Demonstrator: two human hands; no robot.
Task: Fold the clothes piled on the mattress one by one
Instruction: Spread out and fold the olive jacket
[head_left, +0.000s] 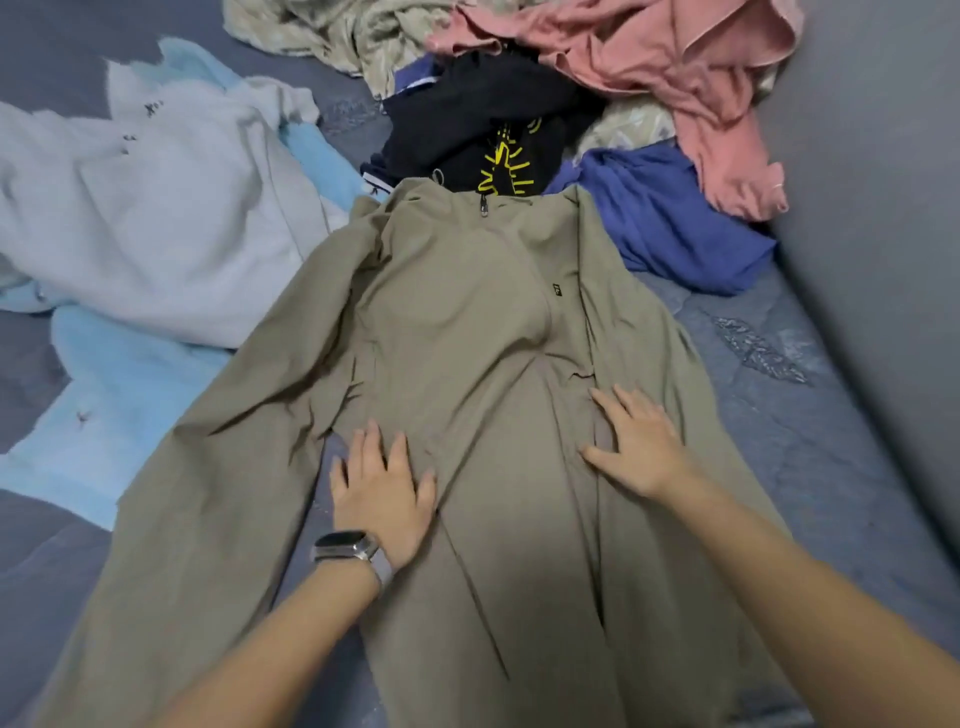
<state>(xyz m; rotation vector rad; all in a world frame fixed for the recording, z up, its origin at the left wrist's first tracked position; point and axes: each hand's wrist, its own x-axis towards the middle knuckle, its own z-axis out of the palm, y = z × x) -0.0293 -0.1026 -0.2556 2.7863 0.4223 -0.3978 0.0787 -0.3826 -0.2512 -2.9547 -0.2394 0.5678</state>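
An olive-green zip jacket (467, 322) lies spread front-up on the blue-grey mattress (810, 415), collar away from me and sleeves angled out to both sides. My left hand (382, 486), with a watch on its wrist, presses flat on the jacket's lower left front, fingers spread. My right hand (639, 441) rests flat on the lower right front near the side seam, fingers straight. Beyond the collar sits the pile: a black garment with yellow print (483, 130), a blue one (670, 218), a pink one (675, 67) and a beige patterned one (337, 26).
A pale grey and light blue fleece garment (145, 234) lies spread on the mattress to the left, touching the jacket's left sleeve. A grey upholstered wall or headboard (883, 208) rises along the right edge.
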